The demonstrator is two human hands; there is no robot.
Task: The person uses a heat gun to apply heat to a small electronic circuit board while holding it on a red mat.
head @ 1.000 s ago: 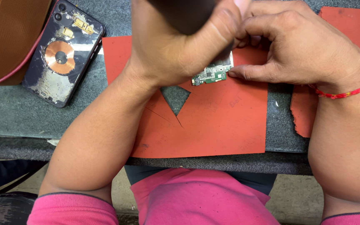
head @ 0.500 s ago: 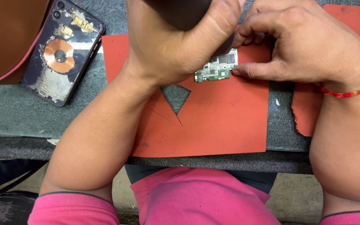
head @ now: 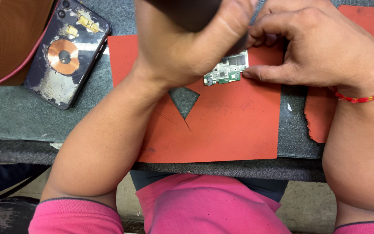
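A small green circuit board (head: pixel 227 69) lies on an orange mat (head: pixel 221 125) near the far middle. My left hand (head: pixel 187 43) is closed around a dark, blurred tool (head: pixel 187 13) held above the board's left end. My right hand (head: pixel 312 47) rests on the mat at the board's right side, with the thumb tip touching the board's right edge and the fingers curled over its far side. A red thread bracelet (head: pixel 364 97) circles my right wrist. The tool's tip is hidden.
An opened phone back shell (head: pixel 66 54) with a copper coil lies at the far left on the grey bench cover (head: pixel 22 117). A brown box (head: pixel 9 34) and a red cable (head: pixel 18 69) sit beside it. A second, torn orange mat (head: pixel 321 117) lies at right.
The hands and the board have stayed nearly in place; the view has only shifted slightly.
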